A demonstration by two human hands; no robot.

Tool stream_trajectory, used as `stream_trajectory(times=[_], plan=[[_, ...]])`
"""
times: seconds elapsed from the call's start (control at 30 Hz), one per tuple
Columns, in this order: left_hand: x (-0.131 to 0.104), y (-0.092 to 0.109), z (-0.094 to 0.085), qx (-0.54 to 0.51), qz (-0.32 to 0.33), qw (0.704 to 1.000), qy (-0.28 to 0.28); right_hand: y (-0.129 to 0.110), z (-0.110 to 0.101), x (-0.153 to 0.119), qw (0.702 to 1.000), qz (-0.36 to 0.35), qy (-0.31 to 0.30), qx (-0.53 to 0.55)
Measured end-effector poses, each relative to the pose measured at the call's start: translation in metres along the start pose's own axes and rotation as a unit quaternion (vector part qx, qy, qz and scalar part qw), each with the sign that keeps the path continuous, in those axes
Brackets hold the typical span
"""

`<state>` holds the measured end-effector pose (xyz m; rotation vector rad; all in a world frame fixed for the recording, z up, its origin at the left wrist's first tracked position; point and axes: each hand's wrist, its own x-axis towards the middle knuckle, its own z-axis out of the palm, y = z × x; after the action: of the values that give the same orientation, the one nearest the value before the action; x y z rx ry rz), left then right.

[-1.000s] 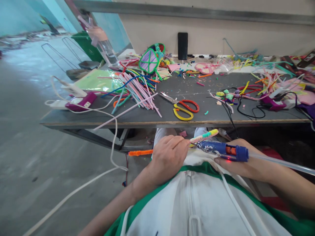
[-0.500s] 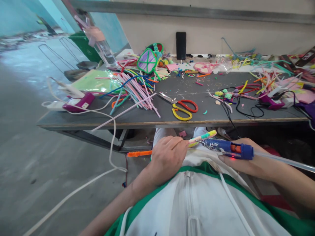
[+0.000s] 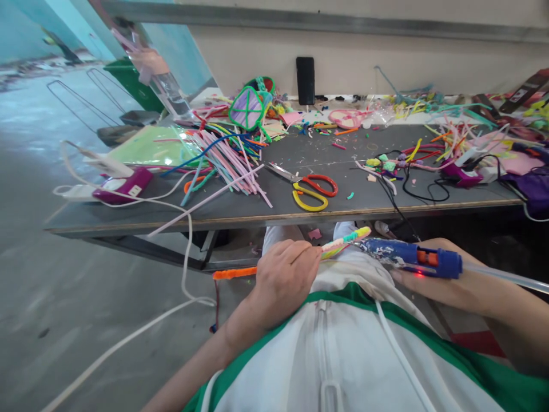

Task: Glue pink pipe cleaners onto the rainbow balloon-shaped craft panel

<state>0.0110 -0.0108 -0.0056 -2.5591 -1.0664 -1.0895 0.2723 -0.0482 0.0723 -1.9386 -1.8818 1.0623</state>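
Note:
My left hand [image 3: 288,277] is closed around a fuzzy pipe-cleaner piece [image 3: 346,239], whose yellow, teal and pink end sticks out to the right. An orange pipe cleaner [image 3: 235,273] comes out at the left of the same hand. My right hand [image 3: 433,280] is wrapped round a blue glue gun [image 3: 397,254] with a lit red light and a clear glue stick in its back. The nozzle is close by the coloured piece; whether they touch cannot be made out. Both hands are over my lap, below the table edge.
Red-and-yellow scissors [image 3: 311,191] lie near the front of the grey table [image 3: 257,213]. Left of them are a pile of pipe cleaners [image 3: 229,160] and a purple power strip [image 3: 124,186] with a white cable hanging down. A phone [image 3: 306,80] leans at the back.
The glue gun has shifted slightly to the right, its nozzle a little farther from my left hand. The whole view has moved slightly, with table items now farther left.

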Motion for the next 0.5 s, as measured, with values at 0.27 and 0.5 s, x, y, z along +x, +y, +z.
stream_trajectory(times=[0.27, 0.5], plan=[[-0.001, 0.000, -0.001, -0.003, 0.012, 1.000, 0.001, -0.006, -0.003, 0.010, 0.998, 0.003, -0.058, -0.022], [-0.001, 0.000, -0.001, 0.003, 0.017, 1.000, -0.002, 0.002, 0.000, 0.012, 0.998, -0.007, -0.046, -0.044]])
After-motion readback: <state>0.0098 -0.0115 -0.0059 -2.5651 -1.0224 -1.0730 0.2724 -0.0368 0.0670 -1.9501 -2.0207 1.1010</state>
